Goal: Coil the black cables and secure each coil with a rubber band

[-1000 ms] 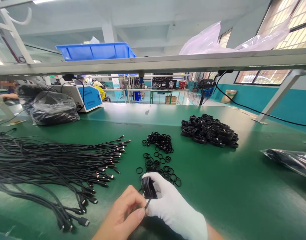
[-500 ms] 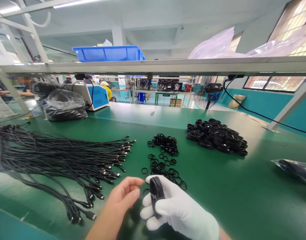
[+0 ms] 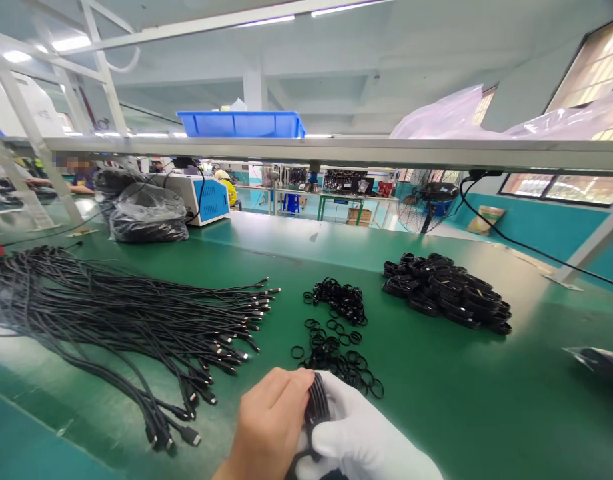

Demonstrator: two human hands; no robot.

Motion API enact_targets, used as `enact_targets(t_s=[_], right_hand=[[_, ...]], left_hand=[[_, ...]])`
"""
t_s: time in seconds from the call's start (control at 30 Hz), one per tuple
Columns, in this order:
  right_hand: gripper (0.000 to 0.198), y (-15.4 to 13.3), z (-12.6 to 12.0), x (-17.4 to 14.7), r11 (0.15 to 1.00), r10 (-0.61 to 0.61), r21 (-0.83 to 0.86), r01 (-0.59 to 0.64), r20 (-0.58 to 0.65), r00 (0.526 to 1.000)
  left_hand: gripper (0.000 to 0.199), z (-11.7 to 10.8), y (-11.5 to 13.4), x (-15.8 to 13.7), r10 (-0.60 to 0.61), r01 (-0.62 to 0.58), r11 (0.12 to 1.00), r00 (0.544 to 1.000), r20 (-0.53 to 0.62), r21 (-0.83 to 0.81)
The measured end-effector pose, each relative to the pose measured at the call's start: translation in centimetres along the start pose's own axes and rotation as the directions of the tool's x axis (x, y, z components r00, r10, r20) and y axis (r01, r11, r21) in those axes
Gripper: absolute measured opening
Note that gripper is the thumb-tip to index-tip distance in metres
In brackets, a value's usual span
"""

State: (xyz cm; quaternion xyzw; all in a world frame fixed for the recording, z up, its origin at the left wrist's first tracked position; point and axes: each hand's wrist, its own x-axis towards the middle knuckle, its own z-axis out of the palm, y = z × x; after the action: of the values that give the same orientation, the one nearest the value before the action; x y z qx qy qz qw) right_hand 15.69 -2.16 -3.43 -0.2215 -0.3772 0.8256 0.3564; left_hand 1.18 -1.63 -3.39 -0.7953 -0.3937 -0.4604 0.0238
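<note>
A coiled black cable [image 3: 317, 405] stands upright at the bottom centre, between my two hands. My right hand [image 3: 369, 433], in a white glove, is closed around it with the thumb across its front. My bare left hand [image 3: 272, 421] presses against the coil's left side, fingers bent together around its edge; their tips are partly hidden. Just beyond my hands lie loose black rings [image 3: 347, 363], with a denser heap of small black rings [image 3: 339, 298] behind them. Straight black cables [image 3: 151, 313] spread across the left, their plugs pointing right.
Coiled cables are piled [image 3: 449, 290] on the green table [image 3: 436, 400] at right. A clear bag [image 3: 149, 217] and a blue-and-white machine [image 3: 209, 199] stand back left. Overhead runs a shelf [image 3: 346, 150] with a blue bin [image 3: 241, 125]. A wrapped bag [image 3: 599, 363] lies far right.
My left hand has moved right and closed onto the side of the coiled cable. My right hand keeps its hold. The camera view has tilted up and shifted slightly left.
</note>
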Motion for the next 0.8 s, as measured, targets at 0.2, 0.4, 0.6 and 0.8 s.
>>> enact_targets(t_s=[0.2, 0.4, 0.6, 0.8], right_hand=[[0.056, -0.6, -0.3, 0.0, 0.998, -0.023, -0.057, 0.018, -0.09, 0.996], [0.058, -0.6, -0.1, 0.1, 0.998, -0.049, -0.056, 0.043, -0.111, 0.993], [0.057, -0.3, -0.6, -0.1, 0.999, -0.027, -0.04, 0.023, -0.087, 0.996], [0.051, 0.0, -0.8, -0.1, 0.997, -0.075, -0.016, 0.075, -0.031, 0.997]], left_hand=[[0.028, -0.2, -0.1, 1.2, -0.206, 0.217, 0.974, 0.967, 0.152, -0.061], [0.027, -0.1, 0.4, 1.5, -0.347, 0.381, 0.916, 0.911, 0.225, -0.129], [0.028, -0.1, 0.2, 2.1, -0.457, 0.51, 0.841, 0.848, 0.268, -0.179], [0.038, 0.0, -0.1, 1.4, -0.255, 0.277, 0.955, 0.949, 0.186, -0.104]])
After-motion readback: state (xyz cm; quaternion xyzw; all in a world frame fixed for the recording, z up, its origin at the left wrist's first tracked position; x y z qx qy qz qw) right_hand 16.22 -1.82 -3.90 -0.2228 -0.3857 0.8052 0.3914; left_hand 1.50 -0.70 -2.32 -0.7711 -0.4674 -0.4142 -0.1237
